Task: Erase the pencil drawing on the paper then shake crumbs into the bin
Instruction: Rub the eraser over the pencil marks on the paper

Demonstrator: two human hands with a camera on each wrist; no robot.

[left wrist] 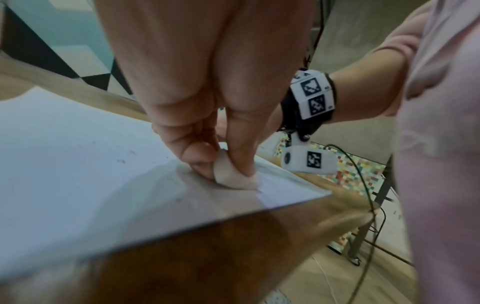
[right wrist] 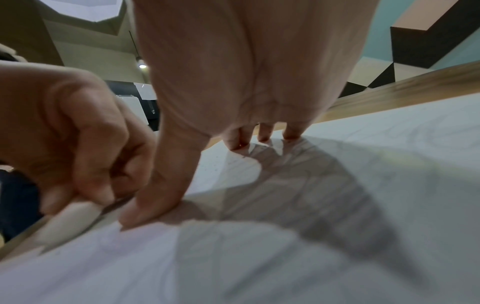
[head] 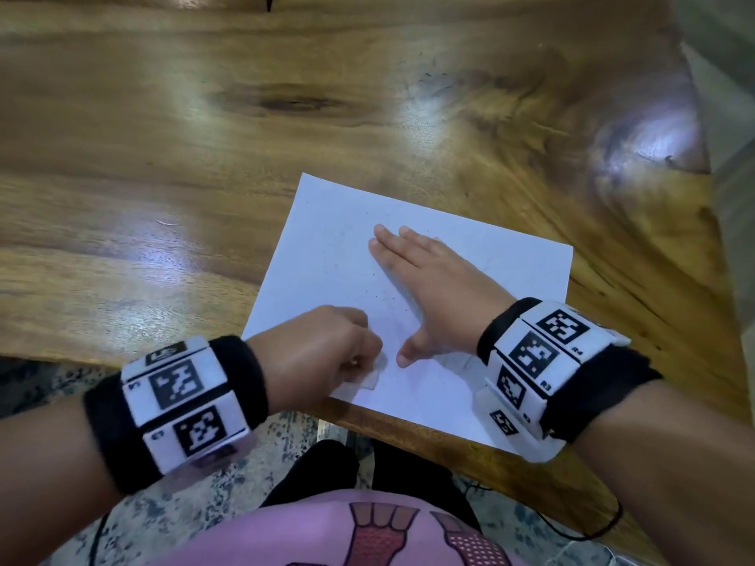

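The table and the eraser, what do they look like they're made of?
Table: looks like solid wood with a glossy varnish; flowing grain, a dark knot and bright light reflections show. Eraser, pinched by the left hand: probably soft rubber or vinyl, matte off-white with rounded, worn edges.

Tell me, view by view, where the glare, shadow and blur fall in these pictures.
Head view: bright glare patches on the wooden table, the left hand slightly smeared. Left wrist view: table edge and paper soft, the eraser fairly clear. Right wrist view: the right hand casts a broad shadow over the paper, and the eraser is blurred.
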